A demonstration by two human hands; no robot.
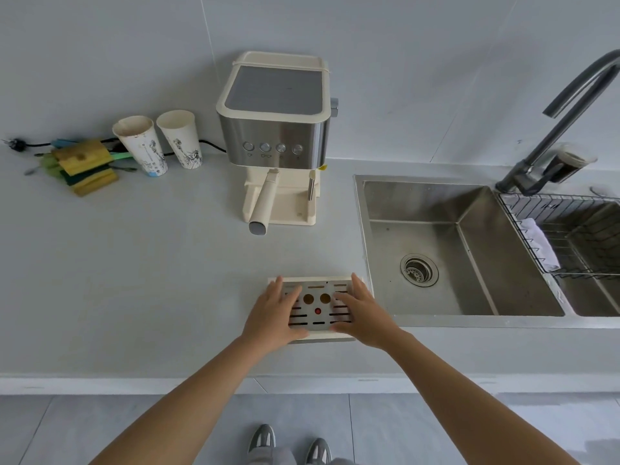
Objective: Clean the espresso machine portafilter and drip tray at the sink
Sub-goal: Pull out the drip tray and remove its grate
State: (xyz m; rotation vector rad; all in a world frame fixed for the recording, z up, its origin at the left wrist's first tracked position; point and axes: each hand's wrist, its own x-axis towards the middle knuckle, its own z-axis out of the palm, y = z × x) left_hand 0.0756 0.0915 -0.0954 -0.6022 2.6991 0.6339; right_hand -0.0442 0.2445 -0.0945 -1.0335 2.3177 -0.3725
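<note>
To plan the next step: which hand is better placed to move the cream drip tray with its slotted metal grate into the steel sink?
Probably the right hand: it rests on the cream drip tray at the edge nearest the steel sink; the left hand is farther.

Left hand (276, 312), right hand (364, 312) flat, outstretched

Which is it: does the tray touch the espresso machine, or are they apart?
Apart. The head view shows a wide strip of bare counter between the tray and the machine behind it.
</note>
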